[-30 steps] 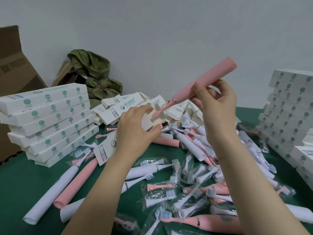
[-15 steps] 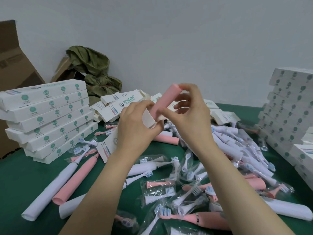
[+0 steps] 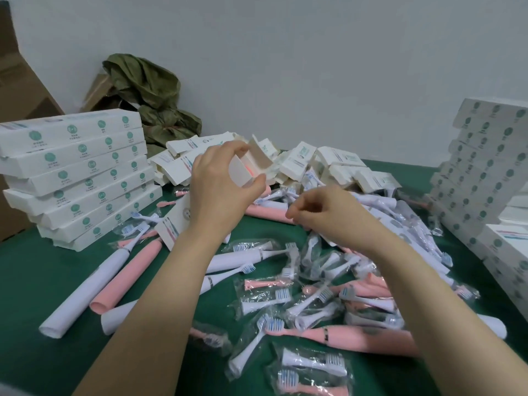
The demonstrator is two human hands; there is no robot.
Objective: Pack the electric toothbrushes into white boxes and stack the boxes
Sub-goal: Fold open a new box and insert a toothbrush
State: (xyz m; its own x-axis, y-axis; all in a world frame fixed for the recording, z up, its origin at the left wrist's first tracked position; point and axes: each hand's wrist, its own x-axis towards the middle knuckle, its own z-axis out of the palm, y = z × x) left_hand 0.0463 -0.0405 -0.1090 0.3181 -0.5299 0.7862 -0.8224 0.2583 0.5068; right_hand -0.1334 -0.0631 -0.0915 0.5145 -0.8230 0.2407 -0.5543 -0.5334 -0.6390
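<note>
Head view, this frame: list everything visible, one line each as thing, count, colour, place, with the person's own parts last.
Open box: one, white, held up at centre, a pink toothbrush showing inside its open end.
Left box stack: several, white with green dots, left of table.
Right box stacks: many, white with green dots, right edge.
Unfilled boxes: a heap, white, back centre.
Loose toothbrushes: many, white and pink, across the table.
Bagged brush heads: many, white and pink, clear bags, front centre.
Table: one, green cover.
Cloth bundle: one, olive green, back against the wall.
Cardboard carton: brown, far left.
Left hand: fingers gripping the open box.
Right hand: empty, fingers curled, over the pile.
</note>
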